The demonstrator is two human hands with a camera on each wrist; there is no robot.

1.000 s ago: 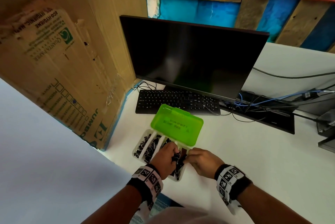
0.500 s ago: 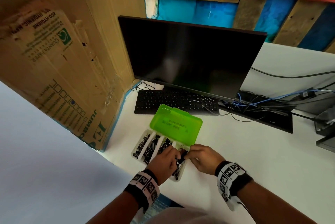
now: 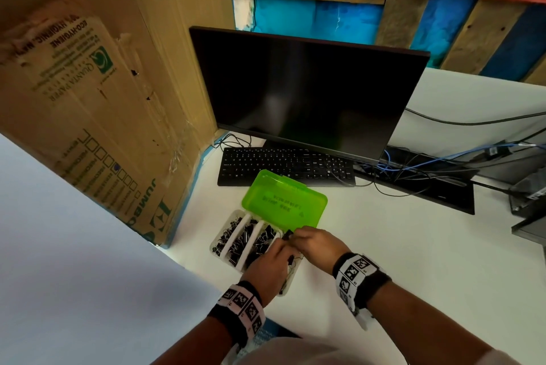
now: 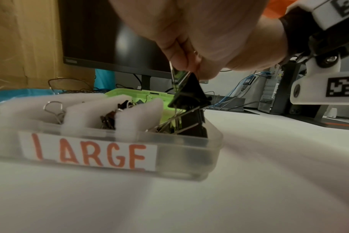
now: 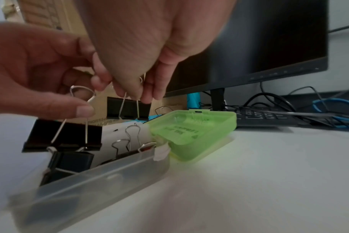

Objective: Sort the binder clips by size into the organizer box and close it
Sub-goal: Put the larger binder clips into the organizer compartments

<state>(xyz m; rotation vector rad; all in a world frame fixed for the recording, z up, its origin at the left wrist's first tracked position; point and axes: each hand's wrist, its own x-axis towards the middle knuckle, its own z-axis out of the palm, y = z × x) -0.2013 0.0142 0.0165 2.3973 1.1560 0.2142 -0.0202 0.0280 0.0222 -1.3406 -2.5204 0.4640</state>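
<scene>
The organizer box (image 3: 217, 242) lies open on the white desk, its green lid (image 3: 283, 202) folded back. Black binder clips fill its compartments, and the front wall (image 4: 189, 141) bears a label reading LARGE. Over the rightmost compartment my right hand (image 5: 138, 96) pinches the wire handles of a large black binder clip (image 5: 128, 108) and holds it above the box. Beside it my left hand (image 5: 88, 97) pinches one wire handle of a second large clip (image 5: 64, 135), which hangs just over other clips in that compartment. In the head view both hands (image 3: 277, 249) (image 3: 295, 236) meet at the box's right end.
A black keyboard (image 3: 283, 166) and a dark monitor (image 3: 307, 93) stand right behind the lid. A large cardboard box (image 3: 97, 98) walls off the left side. Cables (image 3: 413, 169) and black equipment lie at the back right. Bare white desk (image 3: 399, 246) stretches to the right of the box.
Both hands have stayed over the box's right end. The right hand has moved a little farther toward the green lid with its clip.
</scene>
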